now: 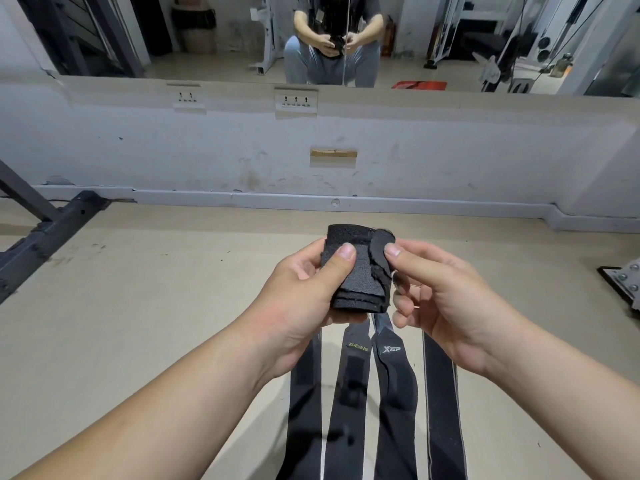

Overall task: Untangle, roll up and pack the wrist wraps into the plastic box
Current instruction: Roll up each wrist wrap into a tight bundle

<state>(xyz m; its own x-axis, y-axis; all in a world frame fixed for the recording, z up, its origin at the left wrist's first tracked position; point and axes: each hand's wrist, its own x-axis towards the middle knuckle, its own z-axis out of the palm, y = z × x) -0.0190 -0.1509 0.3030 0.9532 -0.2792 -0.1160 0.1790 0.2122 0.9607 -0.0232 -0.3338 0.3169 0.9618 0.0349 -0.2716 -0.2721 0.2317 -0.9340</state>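
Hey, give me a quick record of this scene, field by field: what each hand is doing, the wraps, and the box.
left hand: grips the rolled wrap, thumb on its front
right hand: pinches the loose end flap at the roll's right edge
flat wraps: four, side by side on the floor below the hands
plastic box: not in view
stage: one wrap rolled, four left flat
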